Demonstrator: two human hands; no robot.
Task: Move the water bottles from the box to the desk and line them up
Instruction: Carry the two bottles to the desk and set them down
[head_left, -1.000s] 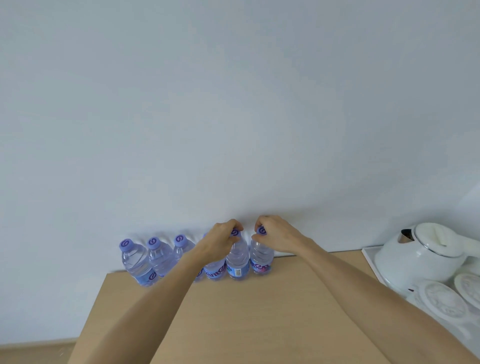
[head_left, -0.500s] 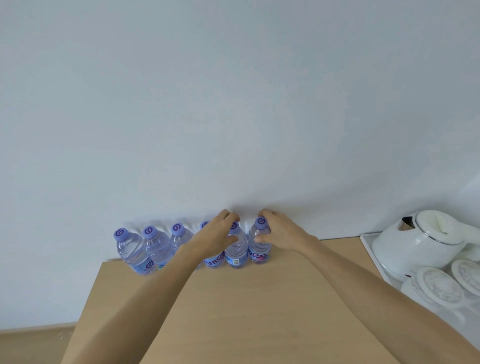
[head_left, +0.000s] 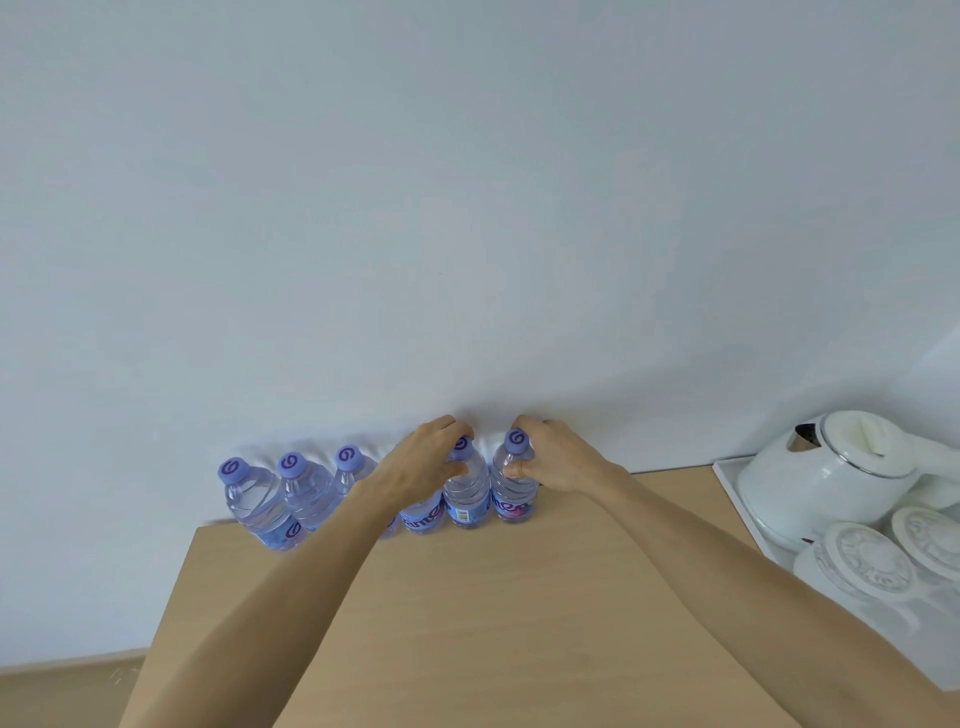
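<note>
From my remote seat I see the wooden desk (head_left: 493, 613) running up to a pale wall (head_left: 467, 208), with six water bottles standing upright in a row along the desk's far edge, at about 11 to 12 o'clock from the camera. At the row's left end, the first bottle (head_left: 257, 499) stands beside the second bottle (head_left: 306, 493), and the third bottle (head_left: 349, 470) is partly hidden behind my left forearm. The fourth bottle (head_left: 422, 517) shows only its lower labelled part under my left hand (head_left: 423, 467). That hand's fingers curl over the neck of the fifth bottle (head_left: 466, 493), with the thumb pressed on its shoulder, so it is grasping that bottle. Just to its right, my right hand (head_left: 556, 460) wraps around the neck of the sixth bottle (head_left: 511, 493), fingers curled below its purple cap (head_left: 516, 440). The fifth and sixth bottles stand just beside each other. Out at 2 o'clock, a white tray (head_left: 737, 499) carries a white kettle (head_left: 826, 478) and two lidded cups (head_left: 862, 564).
</note>
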